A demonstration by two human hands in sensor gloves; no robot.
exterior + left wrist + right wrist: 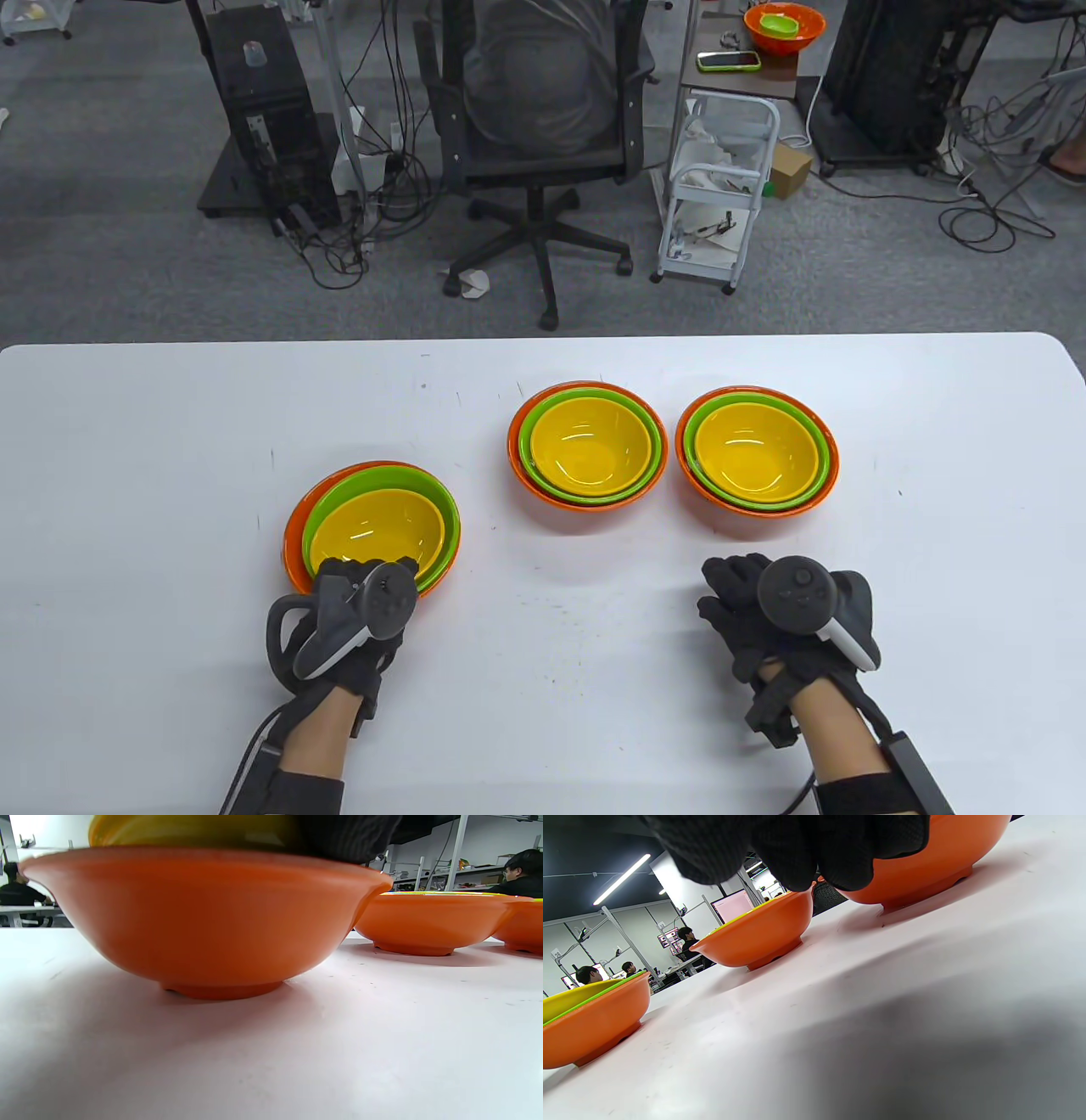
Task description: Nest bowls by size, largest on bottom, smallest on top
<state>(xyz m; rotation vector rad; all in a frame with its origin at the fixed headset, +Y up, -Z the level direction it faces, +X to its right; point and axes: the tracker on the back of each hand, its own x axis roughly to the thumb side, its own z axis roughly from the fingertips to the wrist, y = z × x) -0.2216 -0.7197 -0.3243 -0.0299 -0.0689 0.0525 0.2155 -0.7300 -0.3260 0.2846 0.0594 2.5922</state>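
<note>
Three stacks of bowls stand on the white table (170,441), each orange at the bottom, green in the middle, yellow on top. In the left stack (373,522) the green and yellow bowls sit shifted to the right inside the orange bowl (212,921). My left hand (365,577) holds the near rim of that yellow bowl (191,830); its gloved fingers (343,836) lie over the rim. The middle stack (587,446) and the right stack (757,450) stand free. My right hand (725,590) rests on the table in front of the right stack, fingers (797,849) loosely curled, holding nothing.
In the right wrist view the three orange bowls line up: right (925,870), middle (759,938), left (589,1022). Beyond the table's far edge stand an office chair (543,110) and a small cart (721,195). Bare tabletop lies at the far left and right.
</note>
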